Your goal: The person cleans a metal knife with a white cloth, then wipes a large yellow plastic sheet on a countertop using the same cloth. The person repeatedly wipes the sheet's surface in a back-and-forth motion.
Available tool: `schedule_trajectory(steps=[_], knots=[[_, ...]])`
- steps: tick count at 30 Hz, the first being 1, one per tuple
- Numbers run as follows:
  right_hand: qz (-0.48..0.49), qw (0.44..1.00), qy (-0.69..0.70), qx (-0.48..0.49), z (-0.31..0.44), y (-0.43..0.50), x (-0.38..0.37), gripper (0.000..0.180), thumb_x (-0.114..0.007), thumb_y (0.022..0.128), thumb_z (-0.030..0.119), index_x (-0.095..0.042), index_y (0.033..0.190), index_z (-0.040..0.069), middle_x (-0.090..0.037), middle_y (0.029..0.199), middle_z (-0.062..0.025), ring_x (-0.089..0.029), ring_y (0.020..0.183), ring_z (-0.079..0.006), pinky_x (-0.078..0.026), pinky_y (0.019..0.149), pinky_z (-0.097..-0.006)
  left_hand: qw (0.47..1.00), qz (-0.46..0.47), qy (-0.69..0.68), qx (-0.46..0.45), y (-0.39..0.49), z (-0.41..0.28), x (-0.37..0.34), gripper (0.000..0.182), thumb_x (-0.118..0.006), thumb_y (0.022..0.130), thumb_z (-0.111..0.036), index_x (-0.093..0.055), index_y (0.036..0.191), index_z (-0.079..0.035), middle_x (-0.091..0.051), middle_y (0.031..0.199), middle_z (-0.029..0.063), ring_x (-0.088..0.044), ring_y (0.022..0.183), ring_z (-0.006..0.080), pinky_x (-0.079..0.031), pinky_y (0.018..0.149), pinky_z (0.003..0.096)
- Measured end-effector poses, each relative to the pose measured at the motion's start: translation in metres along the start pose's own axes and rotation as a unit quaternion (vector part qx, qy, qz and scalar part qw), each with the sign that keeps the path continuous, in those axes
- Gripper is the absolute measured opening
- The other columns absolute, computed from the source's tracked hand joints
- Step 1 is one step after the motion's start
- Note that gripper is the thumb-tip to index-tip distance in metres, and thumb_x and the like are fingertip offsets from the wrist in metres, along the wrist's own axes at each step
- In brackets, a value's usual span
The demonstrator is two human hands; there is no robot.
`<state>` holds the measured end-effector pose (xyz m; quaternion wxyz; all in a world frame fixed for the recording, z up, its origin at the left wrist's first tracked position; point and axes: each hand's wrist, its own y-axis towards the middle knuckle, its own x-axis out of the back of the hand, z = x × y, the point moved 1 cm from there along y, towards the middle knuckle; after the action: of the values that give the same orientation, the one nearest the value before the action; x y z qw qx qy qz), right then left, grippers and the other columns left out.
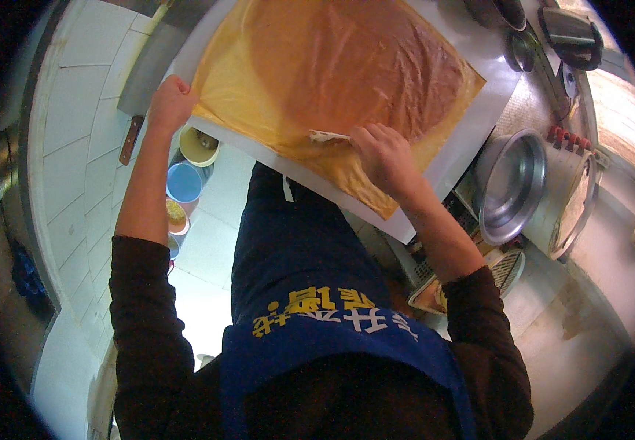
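A large yellow sheet (229, 82), thin and wrinkled, lies over a white board or tabletop (449, 165). A broad reddish-brown layer or area (339, 60) covers much of its middle and right. My left hand (172, 104) is closed on the sheet's left edge. My right hand (386, 157) grips a thin, pale flat tool (328, 135), perhaps a scraper, whose outer end rests at the sheet's near part. Below that hand the sheet's near corner is creased and hangs close to the board's edge.
A wooden-handled tool (131, 140) lies at the left. Several buckets, one of them blue (184, 181), stand on the floor below. At the right are a metal basin (513, 187), a large pot (565, 203), a slatted basket (507, 272) and dark pans (570, 33).
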<state>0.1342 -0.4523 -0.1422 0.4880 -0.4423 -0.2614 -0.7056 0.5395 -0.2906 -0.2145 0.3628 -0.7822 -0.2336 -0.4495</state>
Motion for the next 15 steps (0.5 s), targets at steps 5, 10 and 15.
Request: schedule_trajectory(steps=[5, 10, 15], knots=[[-0.051, 0.998, -0.020, 0.015, -0.003, -0.014, -0.013, 0.019, -0.062, 0.084, 0.007, -0.065, 0.103, 0.006, -0.064, 0.089, -0.0123, -0.064, 0.089, -0.0332, -0.051, 0.077, -0.0445, 0.999, -0.032, 0.007, -0.034, -0.005, 0.011, -0.007, 0.030, -0.073, 0.084, -0.022, -0.066, 0.107, -0.005, -0.073, 0.104, 0.0188, -0.070, 0.099, 0.0386, -0.054, 0.085, 0.0472], [-0.066, 0.997, -0.019, -0.023, -0.007, -0.006, -0.012, 0.021, -0.060, 0.084, 0.007, -0.064, 0.105, 0.009, -0.065, 0.092, -0.0097, -0.063, 0.090, -0.0311, -0.050, 0.077, -0.0433, 0.998, -0.038, 0.040, -0.005, -0.007, 0.012, -0.001, 0.033, -0.074, 0.083, -0.021, -0.065, 0.108, -0.003, -0.071, 0.106, 0.0220, -0.069, 0.101, 0.0410, -0.054, 0.087, 0.0478], [-0.058, 0.997, -0.033, -0.043, -0.018, -0.007, -0.008, 0.012, -0.061, 0.084, 0.008, -0.061, 0.096, 0.010, -0.064, 0.088, -0.0102, -0.063, 0.087, -0.0316, -0.049, 0.075, -0.0452, 0.996, -0.020, 0.086, 0.019, -0.005, 0.014, 0.007, 0.030, -0.072, 0.087, -0.020, -0.063, 0.111, -0.007, -0.072, 0.107, 0.0199, -0.068, 0.103, 0.0415, -0.053, 0.086, 0.0509]])
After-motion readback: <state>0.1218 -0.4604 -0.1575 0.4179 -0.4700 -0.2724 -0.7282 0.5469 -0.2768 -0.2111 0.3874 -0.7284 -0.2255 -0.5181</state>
